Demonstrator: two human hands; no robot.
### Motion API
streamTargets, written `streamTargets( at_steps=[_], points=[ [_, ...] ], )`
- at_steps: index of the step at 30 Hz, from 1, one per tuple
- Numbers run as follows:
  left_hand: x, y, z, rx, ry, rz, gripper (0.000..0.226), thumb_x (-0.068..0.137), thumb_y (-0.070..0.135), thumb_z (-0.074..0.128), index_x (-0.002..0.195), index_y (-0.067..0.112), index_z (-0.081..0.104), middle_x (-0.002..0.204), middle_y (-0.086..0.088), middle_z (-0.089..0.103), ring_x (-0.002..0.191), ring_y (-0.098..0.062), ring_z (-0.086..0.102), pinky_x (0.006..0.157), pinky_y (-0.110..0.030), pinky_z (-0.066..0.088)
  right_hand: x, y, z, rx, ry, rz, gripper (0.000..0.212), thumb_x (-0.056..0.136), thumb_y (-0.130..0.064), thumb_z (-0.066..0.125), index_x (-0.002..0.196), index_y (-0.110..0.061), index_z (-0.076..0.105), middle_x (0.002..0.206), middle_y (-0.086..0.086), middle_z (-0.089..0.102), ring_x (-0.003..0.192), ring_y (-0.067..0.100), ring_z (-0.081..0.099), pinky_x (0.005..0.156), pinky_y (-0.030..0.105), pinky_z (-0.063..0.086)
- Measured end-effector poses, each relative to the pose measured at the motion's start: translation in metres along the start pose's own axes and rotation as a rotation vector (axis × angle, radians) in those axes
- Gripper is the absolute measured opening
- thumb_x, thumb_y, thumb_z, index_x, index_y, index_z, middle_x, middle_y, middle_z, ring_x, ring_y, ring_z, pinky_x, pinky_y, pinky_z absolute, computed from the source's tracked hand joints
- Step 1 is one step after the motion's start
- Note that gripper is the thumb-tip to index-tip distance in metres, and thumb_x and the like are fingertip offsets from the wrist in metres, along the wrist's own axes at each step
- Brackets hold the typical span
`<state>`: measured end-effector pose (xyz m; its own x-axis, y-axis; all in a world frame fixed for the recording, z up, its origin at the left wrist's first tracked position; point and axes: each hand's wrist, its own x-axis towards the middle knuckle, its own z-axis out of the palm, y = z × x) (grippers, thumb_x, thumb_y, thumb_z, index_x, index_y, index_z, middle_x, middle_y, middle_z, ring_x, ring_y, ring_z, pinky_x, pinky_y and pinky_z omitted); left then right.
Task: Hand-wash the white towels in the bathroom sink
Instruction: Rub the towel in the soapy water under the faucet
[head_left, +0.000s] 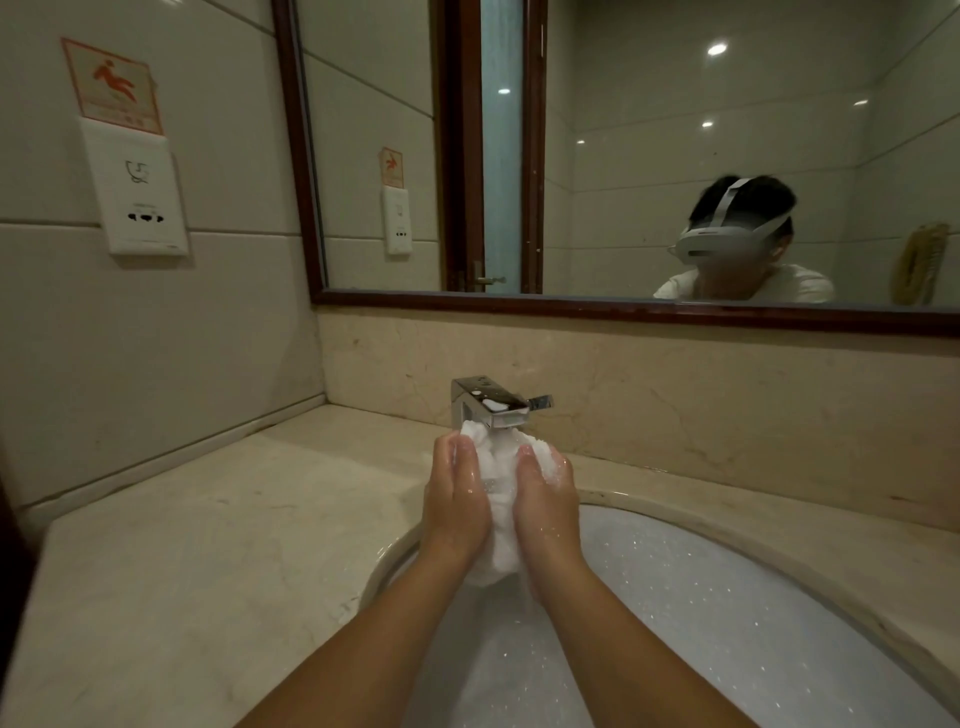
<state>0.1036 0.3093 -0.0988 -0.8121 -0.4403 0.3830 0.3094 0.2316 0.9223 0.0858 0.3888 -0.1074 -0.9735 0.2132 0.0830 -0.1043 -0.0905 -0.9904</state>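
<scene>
A bunched, wet white towel (497, 499) is held upright between both my hands, just under the spout of the chrome tap (491, 402). My left hand (453, 493) grips its left side with the fingers curled round the cloth. My right hand (545, 496) grips the right side the same way, with soap foam on its knuckles. Both hands are wet and raised above the oval sink (737, 535), which is full of foamy white water. The towel's lower end hangs down between my wrists.
A beige marble counter (208, 545) surrounds the sink, with a wide stretch at the left. A tiled wall with a white socket plate (137, 192) stands at the left. A framed mirror (623, 306) runs along the back above a marble splashback.
</scene>
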Motion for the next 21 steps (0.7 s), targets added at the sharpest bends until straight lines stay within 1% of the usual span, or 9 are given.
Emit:
streamTargets(
  at_steps=[2, 5, 8, 10, 13, 16, 19, 21],
  points=[
    [0.0008, 0.0002, -0.0016, -0.008, 0.007, -0.001, 0.028, 0.113, 0.035, 0.029, 0.107, 0.03, 0.056, 0.096, 0.013, 0.064, 0.088, -0.002, 0.06, 0.068, -0.014, 0.042, -0.0001, 0.0007, 0.0016, 0.013, -0.003, -0.002, 0.02, 0.106, -0.043, 0.051, 0.126, -0.043, 0.055, 0.107, -0.023, 0.062, 0.116, 0.019, 0.065, 0.108, 0.048, 0.051],
    [0.0016, 0.0009, -0.0026, 0.001, 0.005, 0.001, 0.029, 0.113, 0.036, 0.029, 0.1, 0.03, 0.054, 0.095, 0.01, 0.064, 0.087, -0.004, 0.061, 0.069, -0.02, 0.042, -0.0003, -0.0003, 0.0033, 0.024, 0.011, -0.008, 0.032, 0.107, -0.041, 0.05, 0.138, -0.037, 0.058, 0.11, -0.02, 0.063, 0.115, 0.018, 0.064, 0.108, 0.047, 0.051],
    [0.0024, 0.0003, -0.0022, -0.003, 0.005, -0.006, 0.028, 0.113, 0.036, 0.03, 0.102, 0.03, 0.055, 0.094, 0.011, 0.065, 0.086, -0.002, 0.06, 0.069, -0.019, 0.042, 0.0, -0.0011, 0.0013, 0.008, 0.017, -0.006, 0.034, 0.106, -0.041, 0.051, 0.139, -0.037, 0.058, 0.112, -0.016, 0.063, 0.117, 0.02, 0.064, 0.109, 0.048, 0.05],
    [0.0026, -0.0009, -0.0019, 0.005, 0.003, 0.0, 0.028, 0.113, 0.037, 0.03, 0.107, 0.027, 0.056, 0.096, 0.011, 0.065, 0.088, -0.004, 0.062, 0.071, -0.02, 0.043, 0.0013, -0.001, 0.0002, -0.017, 0.024, 0.001, 0.036, 0.105, -0.041, 0.051, 0.14, -0.035, 0.057, 0.113, -0.013, 0.063, 0.115, 0.02, 0.063, 0.109, 0.047, 0.05],
    [0.0042, -0.002, -0.0012, 0.007, 0.005, -0.002, 0.031, 0.113, 0.039, 0.03, 0.115, 0.024, 0.057, 0.098, 0.011, 0.065, 0.09, -0.007, 0.063, 0.072, -0.023, 0.045, 0.0022, 0.0007, 0.0001, -0.024, 0.021, 0.002, 0.032, 0.106, -0.042, 0.051, 0.137, -0.037, 0.057, 0.11, -0.013, 0.064, 0.115, 0.021, 0.063, 0.109, 0.046, 0.049],
    [0.0066, -0.0039, -0.0003, 0.006, 0.007, -0.004, 0.032, 0.113, 0.04, 0.031, 0.115, 0.023, 0.057, 0.099, 0.01, 0.066, 0.092, -0.007, 0.063, 0.075, -0.027, 0.045, 0.0024, 0.0016, -0.0009, 0.035, 0.005, 0.021, 0.023, 0.108, -0.038, 0.052, 0.13, -0.039, 0.055, 0.101, -0.021, 0.06, 0.108, 0.018, 0.063, 0.104, 0.041, 0.051],
    [0.0065, -0.0044, -0.0007, 0.004, 0.009, -0.009, 0.031, 0.113, 0.04, 0.03, 0.114, 0.024, 0.057, 0.099, 0.01, 0.066, 0.091, -0.005, 0.062, 0.072, -0.023, 0.044, 0.0039, 0.0027, -0.0018, 0.007, 0.009, 0.011, 0.02, 0.107, -0.041, 0.051, 0.126, -0.041, 0.054, 0.099, -0.021, 0.06, 0.107, 0.018, 0.063, 0.102, 0.04, 0.052],
    [0.006, -0.0036, -0.0008, 0.004, 0.009, -0.013, 0.031, 0.113, 0.039, 0.03, 0.115, 0.024, 0.057, 0.098, 0.011, 0.065, 0.09, -0.003, 0.061, 0.071, -0.021, 0.043, 0.0035, 0.0025, -0.0007, 0.017, 0.006, -0.01, 0.023, 0.107, -0.04, 0.051, 0.129, -0.038, 0.057, 0.102, -0.021, 0.061, 0.111, 0.018, 0.063, 0.105, 0.042, 0.051]
  ],
)
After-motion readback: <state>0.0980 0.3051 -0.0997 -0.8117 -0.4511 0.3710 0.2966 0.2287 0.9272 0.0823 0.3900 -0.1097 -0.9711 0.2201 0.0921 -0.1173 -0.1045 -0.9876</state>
